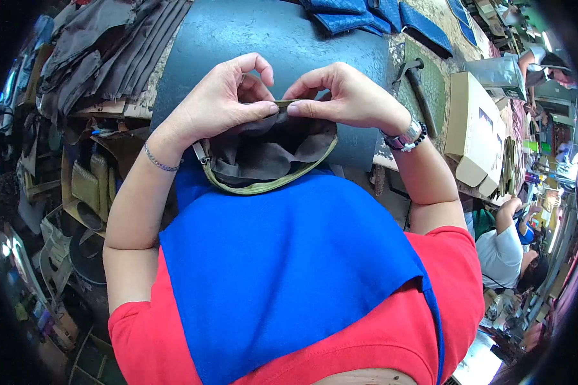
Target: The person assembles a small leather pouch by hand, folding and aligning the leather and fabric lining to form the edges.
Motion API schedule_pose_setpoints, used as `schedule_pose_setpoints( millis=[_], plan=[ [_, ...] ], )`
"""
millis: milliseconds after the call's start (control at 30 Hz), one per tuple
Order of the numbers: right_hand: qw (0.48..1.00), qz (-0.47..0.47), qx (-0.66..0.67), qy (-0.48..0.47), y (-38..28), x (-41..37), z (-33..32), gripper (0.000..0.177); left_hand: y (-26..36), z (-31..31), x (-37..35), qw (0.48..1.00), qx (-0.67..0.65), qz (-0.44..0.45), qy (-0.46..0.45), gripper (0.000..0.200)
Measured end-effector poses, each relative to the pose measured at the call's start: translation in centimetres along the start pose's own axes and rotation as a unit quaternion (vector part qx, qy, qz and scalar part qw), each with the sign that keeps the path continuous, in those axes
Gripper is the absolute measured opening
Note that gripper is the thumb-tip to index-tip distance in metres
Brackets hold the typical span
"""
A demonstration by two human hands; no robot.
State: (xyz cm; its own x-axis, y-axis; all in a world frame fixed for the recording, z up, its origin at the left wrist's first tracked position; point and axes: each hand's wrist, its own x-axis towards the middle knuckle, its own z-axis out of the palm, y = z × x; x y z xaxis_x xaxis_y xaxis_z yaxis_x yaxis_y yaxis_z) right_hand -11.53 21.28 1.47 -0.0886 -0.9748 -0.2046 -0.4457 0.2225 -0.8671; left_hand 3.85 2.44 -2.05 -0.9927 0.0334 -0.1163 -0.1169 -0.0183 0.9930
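A zippered pouch (263,157) with dark lining and an olive edge gapes toward me at the near side of the dark work mat. My left hand (234,96) pinches its far rim between thumb and fingers. Close beside it, my right hand (340,96) pinches the same rim, the two thumb tips almost meeting. A metal zipper end (201,153) hangs at the pouch's left corner. The pouch's outer face is mostly hidden from me.
The dark mat (205,45) covers the bench. Folded dark fabric (122,51) lies left, blue quilted pieces (340,19) at the back. On the right are a hammer (420,96) and a cardboard box (472,122). A person in a white shirt (498,256) is farther right.
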Motion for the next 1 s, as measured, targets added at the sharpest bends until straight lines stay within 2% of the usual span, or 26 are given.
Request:
schedule_pose_setpoints(
  millis=[133,200,300,400,500,700,900,1000],
  plan=[
    [1.000,0.024,-0.008,-0.001,-0.3,0.2,-0.4,0.027,-0.9,-0.4,0.1,1.000,-0.031,0.005,0.002,0.026],
    [0.999,0.046,-0.009,-0.003,-0.5,0.2,-0.4,0.024,-1.1,-0.7,0.1,0.998,-0.057,-0.034,-0.003,0.027],
    [0.991,-0.101,-0.056,0.063,-0.1,0.5,0.4,0.020,-1.5,-1.0,0.1,0.994,-0.093,-0.053,-0.010,0.029],
    [0.978,-0.164,-0.117,0.058,0.0,0.7,0.5,0.022,-2.0,-1.0,0.3,0.992,-0.112,-0.051,-0.012,0.030],
    [0.968,-0.208,-0.116,0.078,0.4,0.9,0.8,0.022,-2.0,-1.0,0.3,0.991,-0.118,-0.065,-0.003,0.031],
    [0.965,-0.211,-0.131,0.080,-0.1,0.9,1.0,0.011,-1.2,-0.4,0.0,0.987,-0.129,-0.089,0.017,0.031],
    [0.974,-0.164,-0.149,0.048,-0.8,0.9,1.2,0.015,-0.9,-0.4,-0.1,0.991,-0.105,-0.083,0.004,0.029],
    [0.971,-0.178,-0.149,0.052,-1.0,0.8,1.0,0.018,-1.0,-0.6,0.0,0.991,-0.097,-0.087,0.004,0.028]
  ],
)
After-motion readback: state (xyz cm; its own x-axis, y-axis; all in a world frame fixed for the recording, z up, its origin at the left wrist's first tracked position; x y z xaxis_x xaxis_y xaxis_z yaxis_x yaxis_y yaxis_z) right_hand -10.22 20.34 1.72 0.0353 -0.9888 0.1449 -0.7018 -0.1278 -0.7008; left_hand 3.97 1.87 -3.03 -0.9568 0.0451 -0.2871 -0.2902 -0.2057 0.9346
